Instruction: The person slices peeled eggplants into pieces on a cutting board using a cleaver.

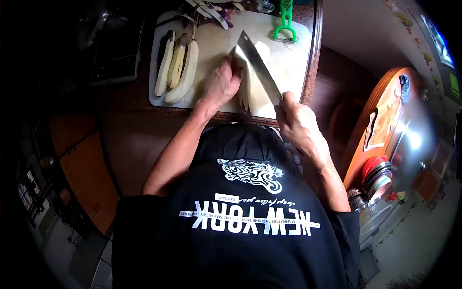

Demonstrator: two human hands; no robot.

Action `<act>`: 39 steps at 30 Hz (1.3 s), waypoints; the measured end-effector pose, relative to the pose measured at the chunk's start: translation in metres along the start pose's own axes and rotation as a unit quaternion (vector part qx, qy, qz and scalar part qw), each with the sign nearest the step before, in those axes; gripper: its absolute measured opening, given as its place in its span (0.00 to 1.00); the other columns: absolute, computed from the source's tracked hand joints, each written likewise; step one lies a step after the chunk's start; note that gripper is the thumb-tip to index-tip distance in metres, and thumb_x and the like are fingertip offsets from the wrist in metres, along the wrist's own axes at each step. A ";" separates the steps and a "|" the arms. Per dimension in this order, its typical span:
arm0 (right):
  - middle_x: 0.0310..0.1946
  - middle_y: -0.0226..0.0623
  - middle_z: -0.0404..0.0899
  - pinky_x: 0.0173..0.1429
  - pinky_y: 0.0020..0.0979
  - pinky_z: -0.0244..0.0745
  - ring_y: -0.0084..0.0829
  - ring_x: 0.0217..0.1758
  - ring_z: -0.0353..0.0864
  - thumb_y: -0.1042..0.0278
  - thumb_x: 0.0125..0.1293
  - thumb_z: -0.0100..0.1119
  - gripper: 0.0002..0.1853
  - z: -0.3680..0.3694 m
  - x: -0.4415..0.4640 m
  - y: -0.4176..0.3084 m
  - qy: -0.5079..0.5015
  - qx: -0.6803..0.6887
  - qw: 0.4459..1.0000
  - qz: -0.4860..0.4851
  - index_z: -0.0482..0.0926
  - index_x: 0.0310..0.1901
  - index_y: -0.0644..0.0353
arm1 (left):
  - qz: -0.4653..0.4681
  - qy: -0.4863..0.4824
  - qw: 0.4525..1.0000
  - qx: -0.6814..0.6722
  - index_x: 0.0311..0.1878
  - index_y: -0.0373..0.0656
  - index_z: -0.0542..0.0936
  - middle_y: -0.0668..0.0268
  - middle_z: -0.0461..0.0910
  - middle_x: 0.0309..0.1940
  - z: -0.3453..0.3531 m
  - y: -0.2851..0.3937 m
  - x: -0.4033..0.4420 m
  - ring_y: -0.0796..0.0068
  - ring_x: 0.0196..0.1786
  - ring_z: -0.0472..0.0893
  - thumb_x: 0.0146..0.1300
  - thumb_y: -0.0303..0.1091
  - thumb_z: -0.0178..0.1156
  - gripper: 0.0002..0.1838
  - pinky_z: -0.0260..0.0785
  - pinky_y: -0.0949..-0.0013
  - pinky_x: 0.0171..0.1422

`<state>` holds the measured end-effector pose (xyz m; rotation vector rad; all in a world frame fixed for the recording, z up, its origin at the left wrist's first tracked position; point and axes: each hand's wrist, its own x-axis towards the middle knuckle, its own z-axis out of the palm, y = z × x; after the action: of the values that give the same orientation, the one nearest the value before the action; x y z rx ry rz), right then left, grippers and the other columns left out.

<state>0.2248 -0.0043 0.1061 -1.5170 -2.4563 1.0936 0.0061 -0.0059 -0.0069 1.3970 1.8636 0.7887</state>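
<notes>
A peeled eggplant [249, 91] points lengthwise toward me on the white cutting board [207, 36], its purple-brown stem end at the near edge. My left hand [224, 83] is closed on its left side, the fingertips partly hidden. In my right hand [299, 120] is the handle of a broad kitchen knife [262, 68]. The blade slants up and left across the eggplant, its tip beyond my left fingers. Whether the edge touches the flesh, I cannot tell. Several more peeled eggplants [185, 72] lie side by side at the board's left.
A green peeler [286, 26] rests at the board's upper right. Strips of peel [211, 10] are heaped at its far edge. On the left is a dark stove-like surface [115, 53]. To the right, a wooden-edged surface [368, 120] holds a cloth [382, 123] and stacked bowls [378, 178].
</notes>
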 end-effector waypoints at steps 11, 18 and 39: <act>0.22 0.56 0.76 0.34 0.49 0.74 0.56 0.30 0.81 0.79 0.57 0.54 0.06 0.029 0.033 0.008 0.013 -0.028 0.997 -0.069 0.67 0.34 0.66 | -0.061 -0.085 0.994 0.018 0.45 0.29 0.68 0.33 0.78 0.40 -0.010 0.007 0.006 0.32 0.48 0.77 0.61 0.35 0.55 0.18 0.71 0.45 0.52; 0.21 0.58 0.75 0.34 0.54 0.70 0.61 0.28 0.77 0.72 0.66 0.55 0.08 0.037 0.030 0.018 0.056 0.040 0.997 -0.046 0.65 0.37 0.64 | -0.042 -0.003 0.997 0.068 0.52 0.34 0.66 0.41 0.82 0.31 0.000 0.011 -0.008 0.40 0.36 0.83 0.56 0.40 0.62 0.26 0.75 0.45 0.43; 0.20 0.57 0.74 0.34 0.52 0.71 0.60 0.28 0.77 0.73 0.64 0.56 0.08 0.057 0.021 0.005 0.082 0.027 0.994 -0.066 0.66 0.36 0.64 | -0.032 -0.005 0.999 -0.024 0.44 0.31 0.69 0.40 0.79 0.33 0.004 0.000 -0.006 0.35 0.37 0.79 0.58 0.37 0.56 0.19 0.71 0.45 0.43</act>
<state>0.1955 -0.0169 0.0539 -1.3490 -2.3597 0.9629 0.0107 -0.0118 -0.0083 1.3029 1.8603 0.7884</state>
